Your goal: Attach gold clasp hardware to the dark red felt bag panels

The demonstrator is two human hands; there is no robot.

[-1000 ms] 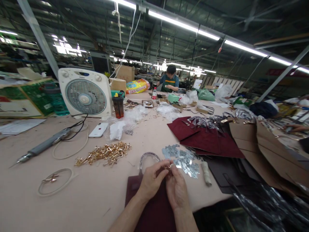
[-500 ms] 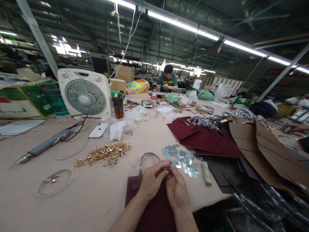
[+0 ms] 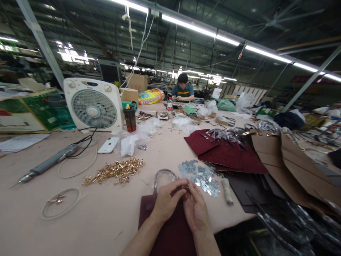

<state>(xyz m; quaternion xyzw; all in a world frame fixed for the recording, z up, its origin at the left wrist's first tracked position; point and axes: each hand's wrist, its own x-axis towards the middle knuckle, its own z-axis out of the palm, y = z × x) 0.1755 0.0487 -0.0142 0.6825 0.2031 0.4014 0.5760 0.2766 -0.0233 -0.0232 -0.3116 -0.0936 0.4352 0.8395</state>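
My left hand [image 3: 166,201] and my right hand [image 3: 195,208] meet fingertip to fingertip above a maroon bag panel [image 3: 170,238]. Pinched between them is a small gold-coloured metal fitting [image 3: 185,186], mostly hidden by the fingers. The panel lies flat on the table, and a plastic-wrapped handle [image 3: 164,172] arches from its far edge. Just beyond my right hand spreads a pile of thin silver metal plates [image 3: 202,177]. Farther left is a heap of gold metal fittings [image 3: 114,170].
To the left lie an electric screwdriver [image 3: 48,164], a white phone [image 3: 108,145] and a ring of tubing [image 3: 60,203] around a few fittings. A box fan [image 3: 93,105] stands behind. Maroon panels [image 3: 221,149] and brown panels [image 3: 269,160] are stacked right. A co-worker [image 3: 183,89] sits across.
My hands stay nearly in place, with slight finger movement around the fitting. Across the table, the co-worker's head has tipped lower and their hands have come down.
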